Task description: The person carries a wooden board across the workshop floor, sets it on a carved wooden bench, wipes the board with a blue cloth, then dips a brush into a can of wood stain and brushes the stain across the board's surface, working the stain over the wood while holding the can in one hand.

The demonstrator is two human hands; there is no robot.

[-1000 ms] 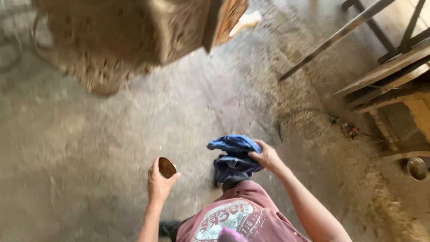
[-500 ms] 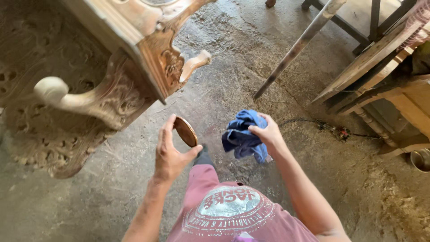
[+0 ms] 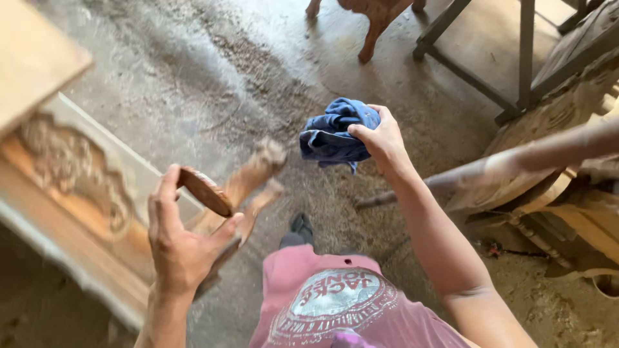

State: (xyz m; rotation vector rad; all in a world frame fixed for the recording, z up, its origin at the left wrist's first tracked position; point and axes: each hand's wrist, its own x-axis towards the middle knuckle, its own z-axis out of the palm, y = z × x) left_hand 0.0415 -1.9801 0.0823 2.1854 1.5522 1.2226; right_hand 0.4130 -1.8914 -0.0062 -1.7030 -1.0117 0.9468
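Above the floor, cloth (image 3: 338,134) raised higher, disc (image 3: 205,191) perhaps tilted

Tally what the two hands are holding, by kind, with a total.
Blue cloth, bunched in the right hand: 1
Small brown oval disc, pinched in the left hand: 1
Total: 2

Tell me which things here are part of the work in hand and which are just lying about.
In hand:
left hand holding a small brown oval piece
right hand gripping a blue cloth
carved wooden furniture beside the left hand

Lying about:
metal frame
stacked wooden parts
sawdust
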